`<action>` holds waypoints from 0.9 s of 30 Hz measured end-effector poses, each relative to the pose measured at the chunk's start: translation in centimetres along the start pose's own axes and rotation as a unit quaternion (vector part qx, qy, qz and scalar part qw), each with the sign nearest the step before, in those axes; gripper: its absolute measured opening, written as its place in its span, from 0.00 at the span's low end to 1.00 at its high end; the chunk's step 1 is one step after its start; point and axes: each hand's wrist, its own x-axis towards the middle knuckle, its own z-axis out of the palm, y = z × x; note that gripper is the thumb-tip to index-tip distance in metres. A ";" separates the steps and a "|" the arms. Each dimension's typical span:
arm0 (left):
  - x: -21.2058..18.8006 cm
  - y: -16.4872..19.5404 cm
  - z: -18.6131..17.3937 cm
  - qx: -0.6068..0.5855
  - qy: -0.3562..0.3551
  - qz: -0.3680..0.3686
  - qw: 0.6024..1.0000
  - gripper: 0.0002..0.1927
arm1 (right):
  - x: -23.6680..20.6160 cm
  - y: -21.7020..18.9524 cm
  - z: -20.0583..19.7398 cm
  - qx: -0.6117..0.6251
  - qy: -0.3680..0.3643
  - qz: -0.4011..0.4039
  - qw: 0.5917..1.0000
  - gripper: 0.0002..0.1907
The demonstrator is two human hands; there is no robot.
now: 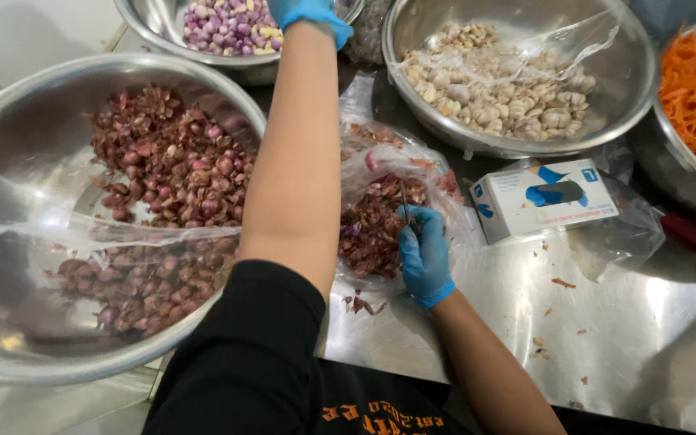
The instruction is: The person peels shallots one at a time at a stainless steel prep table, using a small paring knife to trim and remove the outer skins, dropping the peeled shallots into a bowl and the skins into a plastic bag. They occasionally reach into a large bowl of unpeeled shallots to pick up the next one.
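Left hand [309, 14] in a blue glove is stretched to the top of the frame, over the bowl of peeled shallots [227, 28]; can't tell if it's holding anything. Right hand [423, 254] sits mid-frame, curled around a small knife [407, 205], blade pointing up-frame into the bag of skins [380, 217]. Unpeeled shallots [171, 169] lie left, nearer the left arm.

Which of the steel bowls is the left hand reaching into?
The far bowl of peeled purple shallots: the left hand is over it. The others hold unpeeled shallots, garlic and shredded carrot.
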 end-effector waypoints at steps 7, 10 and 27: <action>-8.7 -5.5 -3.6 0.168 -0.174 0.171 0.955 0.15 | 0.8 -0.4 0.0 0.112 0.029 0.044 0.992 0.10; -14.7 -8.9 -8.8 0.088 -0.348 0.098 0.928 0.18 | 1.0 -1.0 -0.2 0.155 0.034 0.105 0.982 0.13; -16.4 -10.6 -23.3 0.155 -0.360 -0.009 0.920 0.22 | -0.5 -3.4 -0.4 -0.046 -0.103 -0.072 0.991 0.32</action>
